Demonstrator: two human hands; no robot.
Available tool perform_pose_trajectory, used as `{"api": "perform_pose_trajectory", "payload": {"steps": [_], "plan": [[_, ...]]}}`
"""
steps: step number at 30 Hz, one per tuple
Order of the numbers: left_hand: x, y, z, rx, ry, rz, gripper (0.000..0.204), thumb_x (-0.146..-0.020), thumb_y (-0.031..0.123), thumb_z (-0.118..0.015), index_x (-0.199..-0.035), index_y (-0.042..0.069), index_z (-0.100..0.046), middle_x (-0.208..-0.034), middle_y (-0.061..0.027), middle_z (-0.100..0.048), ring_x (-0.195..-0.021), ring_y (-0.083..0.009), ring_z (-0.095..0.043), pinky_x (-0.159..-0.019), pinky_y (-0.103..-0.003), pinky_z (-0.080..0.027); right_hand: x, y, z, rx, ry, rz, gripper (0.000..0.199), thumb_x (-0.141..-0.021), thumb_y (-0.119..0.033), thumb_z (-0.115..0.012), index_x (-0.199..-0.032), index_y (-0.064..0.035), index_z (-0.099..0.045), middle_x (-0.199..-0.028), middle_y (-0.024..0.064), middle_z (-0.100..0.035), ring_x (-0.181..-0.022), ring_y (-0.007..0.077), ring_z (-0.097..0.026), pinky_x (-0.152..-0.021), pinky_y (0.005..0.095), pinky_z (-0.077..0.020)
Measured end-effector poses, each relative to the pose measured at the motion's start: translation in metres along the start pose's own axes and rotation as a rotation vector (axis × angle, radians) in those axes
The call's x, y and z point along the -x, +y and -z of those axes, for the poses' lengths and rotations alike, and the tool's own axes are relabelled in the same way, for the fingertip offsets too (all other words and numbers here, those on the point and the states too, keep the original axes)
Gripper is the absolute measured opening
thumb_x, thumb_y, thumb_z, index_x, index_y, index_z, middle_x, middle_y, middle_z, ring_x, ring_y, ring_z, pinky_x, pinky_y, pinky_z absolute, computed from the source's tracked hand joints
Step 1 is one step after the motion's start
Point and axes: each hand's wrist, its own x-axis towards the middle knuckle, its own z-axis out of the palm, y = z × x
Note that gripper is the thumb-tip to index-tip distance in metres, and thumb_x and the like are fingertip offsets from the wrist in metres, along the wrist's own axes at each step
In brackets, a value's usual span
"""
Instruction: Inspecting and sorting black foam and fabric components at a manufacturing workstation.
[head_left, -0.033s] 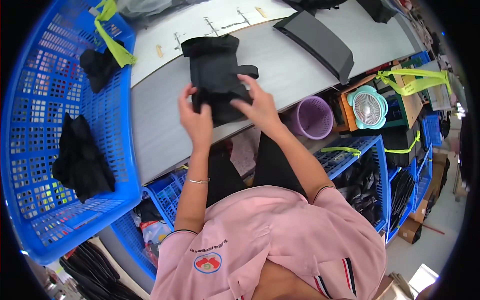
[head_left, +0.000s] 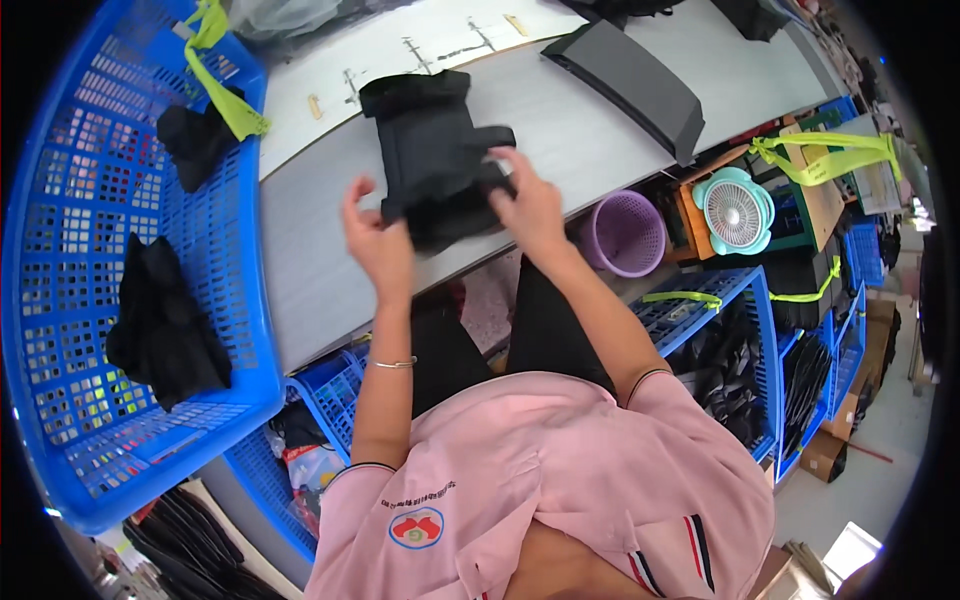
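Note:
A black fabric piece lies on the grey worktable, with a folded band across its far end and a short loop at its right side. Its near end is smeared by motion. My left hand is beside the lower left edge, thumb and forefinger apart, with nothing visible between them. My right hand reaches the right edge just below the loop; its thumb and forefinger are spread and look to touch the cloth. The undersides of the fingers are hidden.
On the left stands a blue plastic basket with black fabric pieces. A dark grey curved panel lies at the table's right. Beyond the near edge are a purple bin, a turquoise fan and blue crates of black pieces.
My left hand has drawn back to the left, its thumb coming off the cloth. My right hand has moved slightly right. The fabric's near end has shifted a little.

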Motion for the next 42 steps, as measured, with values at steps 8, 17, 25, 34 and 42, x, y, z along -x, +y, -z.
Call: {"api": "perform_pose_trajectory", "payload": {"steps": [8,17,25,34,42], "plan": [[-0.008,0.019,0.008,0.007,-0.182,0.038,0.052,-0.078,-0.007,-0.07,-0.127,0.003,-0.059,-0.12,-0.0048,-0.061,-0.063,-0.0043,-0.045,-0.058,-0.021,-0.04,-0.034,0.028,0.054,-0.231,-0.097,-0.014,0.061,-0.081,-0.031,-0.08,-0.131,-0.0064,-0.054,-0.074,0.007,-0.061,-0.066,0.0227,-0.06,-0.066,0.0322,-0.0497],[0.034,0.036,0.025,0.196,0.002,-0.003,0.038,-0.089,0.0,-0.067,-0.126,-0.003,-0.056,-0.116,-0.0061,-0.062,-0.075,-0.005,-0.054,-0.065,-0.02,-0.045,-0.103,0.168,0.165,0.693,0.341,0.024,0.05,-0.076,-0.042,-0.079,-0.119,-0.0153,-0.071,-0.114,0.0113,-0.064,-0.111,0.028,-0.058,-0.091,0.0436,-0.0474],[0.08,0.043,0.014,0.329,-0.25,0.06,0.022,-0.094,0.006,-0.062,-0.114,0.0,-0.066,-0.103,-0.0032,-0.067,-0.079,-0.0053,-0.059,-0.064,-0.019,-0.044,-0.112,0.16,0.188,0.354,0.244,0.005,0.032,-0.086,-0.039,-0.071,-0.101,-0.0113,-0.076,-0.109,0.0079,-0.066,-0.097,0.0284,-0.064,-0.082,0.038,-0.052],[0.133,0.029,-0.027,0.796,-0.87,0.763,0.062,-0.104,0.052,-0.041,-0.131,-0.001,-0.055,-0.129,-0.0103,-0.06,-0.117,-0.0186,-0.057,-0.094,-0.036,-0.048,0.065,0.028,0.112,1.067,-0.034,0.351,0.006,-0.075,-0.013,-0.062,-0.08,-0.0109,-0.059,-0.081,0.0046,-0.058,-0.078,0.0188,-0.064,-0.059,0.0302,-0.0528],[0.171,0.02,-0.065,0.86,-1.149,1.065,0.094,-0.088,0.08,-0.039,-0.144,0.005,-0.04,-0.146,-0.0109,-0.044,-0.138,-0.0234,-0.038,-0.115,-0.042,-0.029,0.153,-0.034,0.108,0.422,-0.167,-0.01,0.021,-0.094,-0.025,-0.061,-0.089,-0.0054,-0.056,-0.081,0.0127,-0.064,-0.075,0.0315,-0.066,-0.06,0.0412,-0.0525]]}}
